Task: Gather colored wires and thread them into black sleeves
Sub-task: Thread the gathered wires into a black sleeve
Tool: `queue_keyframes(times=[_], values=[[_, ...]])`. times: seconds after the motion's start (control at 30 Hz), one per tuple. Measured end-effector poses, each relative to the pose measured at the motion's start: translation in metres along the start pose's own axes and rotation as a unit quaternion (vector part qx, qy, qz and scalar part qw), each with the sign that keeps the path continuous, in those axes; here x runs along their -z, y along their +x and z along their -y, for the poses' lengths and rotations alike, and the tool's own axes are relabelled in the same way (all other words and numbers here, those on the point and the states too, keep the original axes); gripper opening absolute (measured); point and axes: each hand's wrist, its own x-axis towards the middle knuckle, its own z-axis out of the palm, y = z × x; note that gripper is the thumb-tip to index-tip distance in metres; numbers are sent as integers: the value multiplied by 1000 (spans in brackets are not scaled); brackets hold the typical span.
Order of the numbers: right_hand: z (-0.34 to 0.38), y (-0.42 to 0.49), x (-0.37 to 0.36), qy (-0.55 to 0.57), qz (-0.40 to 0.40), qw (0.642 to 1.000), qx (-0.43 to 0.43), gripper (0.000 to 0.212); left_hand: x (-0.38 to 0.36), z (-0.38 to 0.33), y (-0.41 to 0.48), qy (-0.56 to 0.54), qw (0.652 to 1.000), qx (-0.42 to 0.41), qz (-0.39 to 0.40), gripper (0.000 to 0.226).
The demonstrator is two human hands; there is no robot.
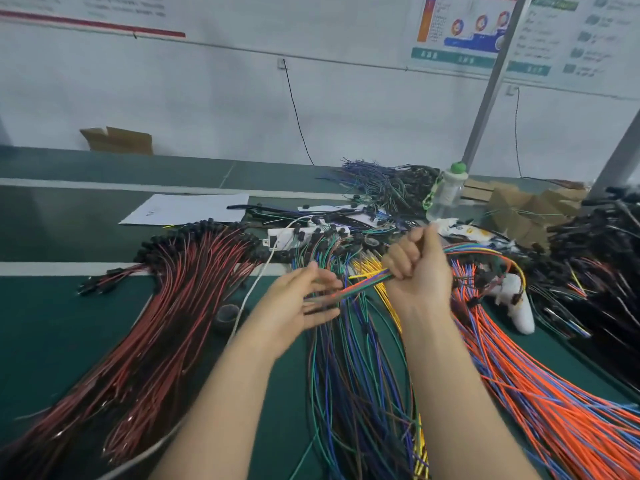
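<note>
My right hand [417, 268] grips a small bundle of colored wires [367, 280] in a fist above the green table [62, 327]; the bundle loops out to the right behind the hand. My left hand [298, 299] is blurred, fingers straight, its fingertips at the free left end of that bundle. Below both hands lies a heap of blue and green wires [349, 375]. Yellow wires [369, 266] lie behind the bundle. Whether a black sleeve is on the bundle cannot be made out.
A thick fan of red and black wires [166, 306] covers the left of the table, orange wires [540, 386] the right. A tape roll [227, 315], a white power strip [291, 235], a water bottle [446, 194], paper [187, 209] and cardboard pieces [530, 206] lie farther back.
</note>
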Motion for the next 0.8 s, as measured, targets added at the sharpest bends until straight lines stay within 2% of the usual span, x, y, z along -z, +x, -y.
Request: queue_keyframes(times=[0.07,0.13,0.23,0.27,0.33,0.4,0.43,0.57,0.67,0.8], values=[[-24,-6,0,-33,-14,999,-6,41,-18,11,8,-92,994,-25,-57,24],[-42,-8,3,-49,-24,998,-11,43,-36,18,17,-84,992,-32,-89,27],[-38,8,9,-33,-34,999,10,46,-39,28,32,114,987,-67,-92,37],[-33,16,10,-31,-37,999,19,47,-38,31,36,200,972,-97,-80,41],[-29,33,12,-17,-41,999,27,47,-37,34,47,336,919,-187,-83,44],[-33,49,13,20,-37,999,8,47,-37,31,62,401,871,-252,-132,43],[-37,58,14,39,-33,999,-10,47,-37,28,71,412,859,-265,-152,43],[-41,107,13,52,-24,996,-64,47,-34,16,117,452,838,-247,-180,43],[-40,151,13,52,-51,997,-24,52,-31,-3,159,455,834,-242,-197,42],[-32,206,27,62,-86,993,52,54,-18,-36,243,515,789,-239,-234,24]])
